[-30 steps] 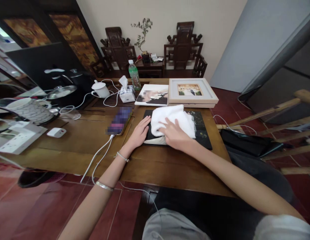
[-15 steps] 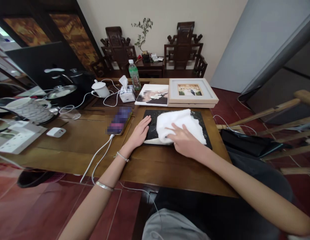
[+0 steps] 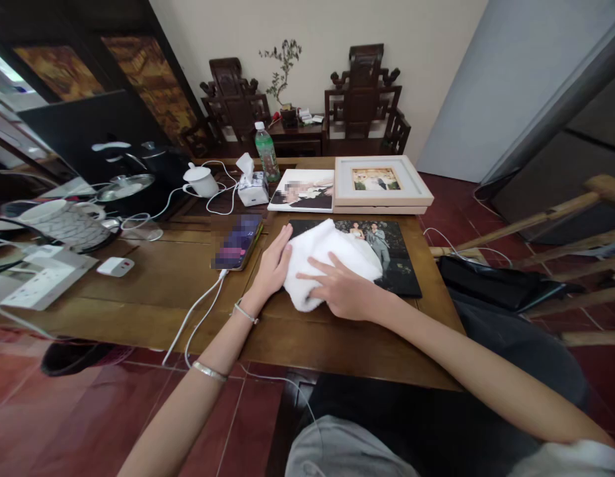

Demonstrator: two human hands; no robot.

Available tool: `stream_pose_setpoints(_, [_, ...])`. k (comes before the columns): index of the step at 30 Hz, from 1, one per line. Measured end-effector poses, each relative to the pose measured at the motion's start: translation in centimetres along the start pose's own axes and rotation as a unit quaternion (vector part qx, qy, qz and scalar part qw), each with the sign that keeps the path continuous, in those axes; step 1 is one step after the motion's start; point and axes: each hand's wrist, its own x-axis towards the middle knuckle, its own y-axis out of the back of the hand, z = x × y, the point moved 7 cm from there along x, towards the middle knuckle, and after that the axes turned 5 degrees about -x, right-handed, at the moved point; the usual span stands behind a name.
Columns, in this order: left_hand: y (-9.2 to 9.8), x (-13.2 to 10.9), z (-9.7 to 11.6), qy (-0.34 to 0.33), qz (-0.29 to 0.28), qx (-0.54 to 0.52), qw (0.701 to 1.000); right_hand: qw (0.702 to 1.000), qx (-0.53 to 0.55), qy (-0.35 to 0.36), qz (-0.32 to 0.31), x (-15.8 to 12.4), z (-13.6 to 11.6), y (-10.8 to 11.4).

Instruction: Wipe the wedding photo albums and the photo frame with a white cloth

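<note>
A dark photo panel (image 3: 399,268) lies flat on the wooden table, showing two people standing side by side. A fluffy white towel (image 3: 331,248), bunched up, covers its left half and hangs over the near edge. My right hand (image 3: 344,288) holds the towel from above, its spread fingers pressed into the cloth; whether the thumb is tucked under it I cannot tell. At the panel's left edge my left hand (image 3: 273,265) rests open, fingers stretched away from me, close against the towel. It holds nothing.
Behind the panel lie a white photo print (image 3: 304,189) and a framed photo (image 3: 377,182). A phone (image 3: 237,242) with a charging cable lies left of my left hand. Further left are a tissue box (image 3: 253,189), a bottle (image 3: 266,152), a lidded cup (image 3: 200,180) and a power strip (image 3: 49,275).
My right hand has slid the towel leftward and slightly nearer, uncovering the two people on the panel's right part. My left hand stays at the left edge, its fingers slightly further left.
</note>
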Motion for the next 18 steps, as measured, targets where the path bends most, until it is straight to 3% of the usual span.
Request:
stream_pose_setpoints(4, [-0.7, -0.1, -0.6, 0.011, -0.039, 0.03, 0.999, 0.999, 0.036, -0.012, -0.019, -4.1, 0.1, 0.7])
stream_pose_setpoints(9, [-1.3, -0.1, -1.2, 0.006, -0.076, 0.048, 0.996, 0.99, 0.029, -0.135, 0.015, -6.1, 4.9, 0.6])
stream_pose_setpoints(14, [-1.6, 0.1, -1.4, -0.003, -0.088, 0.051, 0.995, 0.971, 0.014, -0.229, 0.069, -2.5, 8.9, 0.1])
stream_pose_setpoints(18, [-1.5, 0.0, -1.6, -0.001, -0.08, 0.049, 0.996, 0.967, 0.059, -0.227, 0.103, 3.0, 9.4, 0.9])
